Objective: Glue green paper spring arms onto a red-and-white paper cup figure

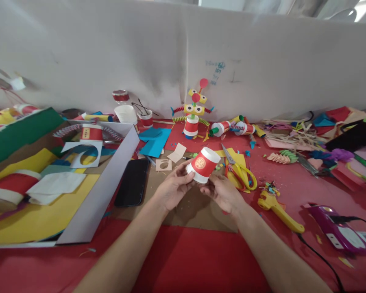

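The left hand (176,185) holds 1 red-and-white paper cup (203,165), which is tilted above the brown cardboard (189,213), while the right hand (224,193) is half curled at its lower edge, and I cannot tell whether it also grips.

Soft light, one glaring corner

Diffuse, moderate light leaves faint shadows. Glare burns at top right, beyond the panel (110,49), whose grey face darkens near its middle. The cup (203,162) is well lit, its detail soft. Wide-angle stretch distorts the box (110,179) at left; the panel's writing (221,65) is smeared.
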`<state>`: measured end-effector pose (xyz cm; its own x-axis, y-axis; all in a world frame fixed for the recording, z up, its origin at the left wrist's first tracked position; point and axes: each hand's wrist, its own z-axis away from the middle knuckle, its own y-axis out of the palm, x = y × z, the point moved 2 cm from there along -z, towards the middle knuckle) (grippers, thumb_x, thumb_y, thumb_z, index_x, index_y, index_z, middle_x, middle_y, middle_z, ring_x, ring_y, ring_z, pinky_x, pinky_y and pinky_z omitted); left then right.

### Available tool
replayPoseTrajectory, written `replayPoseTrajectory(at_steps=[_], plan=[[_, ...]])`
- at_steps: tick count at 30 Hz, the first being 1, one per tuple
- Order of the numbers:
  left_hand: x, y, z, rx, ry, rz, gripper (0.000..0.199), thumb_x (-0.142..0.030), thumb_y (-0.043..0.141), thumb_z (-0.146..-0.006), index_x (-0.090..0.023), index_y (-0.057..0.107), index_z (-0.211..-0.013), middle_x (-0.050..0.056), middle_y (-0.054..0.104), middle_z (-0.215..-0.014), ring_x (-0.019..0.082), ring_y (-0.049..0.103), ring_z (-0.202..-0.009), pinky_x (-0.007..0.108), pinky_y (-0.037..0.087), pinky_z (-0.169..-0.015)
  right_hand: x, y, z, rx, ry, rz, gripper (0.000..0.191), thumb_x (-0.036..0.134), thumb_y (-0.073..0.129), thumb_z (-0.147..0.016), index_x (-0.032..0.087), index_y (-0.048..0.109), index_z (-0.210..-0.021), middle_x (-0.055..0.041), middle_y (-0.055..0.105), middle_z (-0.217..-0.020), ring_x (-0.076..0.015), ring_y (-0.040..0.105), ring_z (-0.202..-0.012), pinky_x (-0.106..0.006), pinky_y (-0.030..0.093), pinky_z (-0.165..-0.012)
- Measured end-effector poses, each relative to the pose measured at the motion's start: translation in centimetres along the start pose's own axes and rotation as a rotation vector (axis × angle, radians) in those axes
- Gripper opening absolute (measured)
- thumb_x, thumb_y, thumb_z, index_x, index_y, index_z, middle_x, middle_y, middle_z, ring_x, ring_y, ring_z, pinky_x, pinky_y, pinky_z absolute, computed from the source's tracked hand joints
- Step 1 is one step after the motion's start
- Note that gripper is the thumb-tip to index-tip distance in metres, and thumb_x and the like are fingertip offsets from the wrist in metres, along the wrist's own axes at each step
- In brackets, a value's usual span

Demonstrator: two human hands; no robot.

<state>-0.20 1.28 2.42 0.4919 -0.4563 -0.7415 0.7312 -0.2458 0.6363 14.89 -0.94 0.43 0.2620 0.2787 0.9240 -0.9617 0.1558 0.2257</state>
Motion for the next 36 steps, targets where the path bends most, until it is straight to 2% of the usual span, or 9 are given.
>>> replayPoseTrajectory(at_steps=[2, 4, 7, 9, 12, 21, 29, 33, 36], plan=[[0.1, -0.2, 0.0, -0.029, -0.026, 0.024, 0.043, -0.018, 0.073, -0.072, -0.02, 0.062, -0.113, 0.007, 0.065, -0.113, 0.018, 0.064, -0.094, 0.033, 0.05, -0.086, 0.3, -0.7, 0.0, -0.092, -0.028, 0.01, 0.03, 0.048, 0.064, -0.076, 0.019, 0.061, -0.083, -0.003, 0.067, -0.065, -0.0109, 0.056, -0.043, -0.022, 0.041, -0.037], [0.1, -0.3, 0.0, -0.042, -0.074, 0.053, 0.038, -0.022, 0.071, -0.075, -0.02, 0.061, -0.112, 0.009, 0.064, -0.115, 0.02, 0.064, -0.097, 0.038, 0.05, -0.089, 1.1, -1.3, 0.2, -0.173, -0.165, -0.045, 0.04, 0.056, 0.055, -0.08, 0.021, 0.058, -0.098, -0.0056, 0.07, -0.085, -0.0136, 0.063, -0.056, -0.024, 0.046, -0.046], [0.0, -0.1, 0.2, -0.05, -0.124, 0.031, 0.037, -0.023, 0.071, -0.076, -0.019, 0.061, -0.112, 0.011, 0.062, -0.117, 0.021, 0.064, -0.096, 0.041, 0.052, -0.086, 2.4, -1.3, 0.8, -0.086, -0.38, -0.062, 0.054, 0.06, 0.05, -0.083, 0.031, 0.044, -0.128, -0.0078, 0.06, -0.124, -0.0207, 0.065, -0.096, -0.033, 0.054, -0.07], [0.0, 0.2, 0.3, -0.028, -0.151, 0.009, 0.041, -0.023, 0.07, -0.077, -0.02, 0.06, -0.116, 0.011, 0.061, -0.12, 0.021, 0.064, -0.093, 0.039, 0.053, -0.08, 2.6, -1.0, 1.3, -0.028, -0.425, 0.022, 0.065, 0.052, 0.059, -0.081, 0.035, 0.033, -0.138, -0.0074, 0.052, -0.135, -0.0223, 0.06, -0.11, -0.036, 0.053, -0.083], [0.2, 0.6, 0.3, 0.025, -0.185, 0.03, 0.046, -0.02, 0.069, -0.076, -0.02, 0.058, -0.12, 0.011, 0.058, -0.126, 0.022, 0.063, -0.095, 0.039, 0.053, -0.078, 2.4, -0.4, 1.7, -0.052, -0.427, 0.1, 0.067, 0.042, 0.065, -0.08, 0.033, 0.033, -0.139, -0.0072, 0.053, -0.131, -0.0217, 0.059, -0.108, -0.038, 0.05, -0.09], [0.4, 0.1, 0.1, 0.025, -0.198, 0.052, 0.046, -0.019, 0.07, -0.076, -0.024, 0.059, -0.121, 0.01, 0.059, -0.126, 0.022, 0.064, -0.096, 0.041, 0.053, -0.081, 1.9, -0.2, 1.2, -0.047, -0.404, 0.069, 0.041, 0.042, 0.062, -0.082, 0.028, 0.05, -0.118, -0.0048, 0.061, -0.113, -0.0206, 0.062, -0.095, -0.032, 0.052, -0.077], [0.5, 0.4, 0.4, -0.01, -0.169, 0.06, 0.048, -0.012, 0.071, -0.073, -0.022, 0.061, -0.118, 0.009, 0.057, -0.127, 0.02, 0.063, -0.094, 0.04, 0.054, -0.081, 1.7, -0.2, 1.4, -0.134, -0.46, 0.164, 0.036, 0.042, 0.063, -0.082, 0.027, 0.052, -0.113, -0.0023, 0.058, -0.105, -0.0174, 0.059, -0.089, -0.031, 0.049, -0.079], [0.9, 0.2, 0.3, -0.108, -0.119, 0.028, 0.031, -0.012, 0.07, -0.074, -0.016, 0.066, -0.104, 0.01, 0.066, -0.11, 0.018, 0.065, -0.085, 0.038, 0.053, -0.081, 1.9, 0.2, 2.6, -0.25, -0.61, 0.379, 0.043, 0.043, 0.065, -0.08, 0.025, 0.051, -0.117, -0.0066, 0.055, -0.115, -0.0209, 0.056, -0.099, -0.034, 0.047, -0.086], [1.0, -0.3, 0.0, -0.208, -0.075, -0.012, 0.011, -0.011, 0.066, -0.078, -0.012, 0.07, -0.089, 0.009, 0.071, -0.092, 0.014, 0.065, -0.076, 0.03, 0.053, -0.08, 1.6, 0.7, 3.2, -0.111, -0.686, 0.397, 0.049, 0.05, 0.059, -0.083, 0.025, 0.048, -0.123, -0.0097, 0.051, -0.124, -0.0245, 0.053, -0.109, -0.039, 0.043, -0.094]])
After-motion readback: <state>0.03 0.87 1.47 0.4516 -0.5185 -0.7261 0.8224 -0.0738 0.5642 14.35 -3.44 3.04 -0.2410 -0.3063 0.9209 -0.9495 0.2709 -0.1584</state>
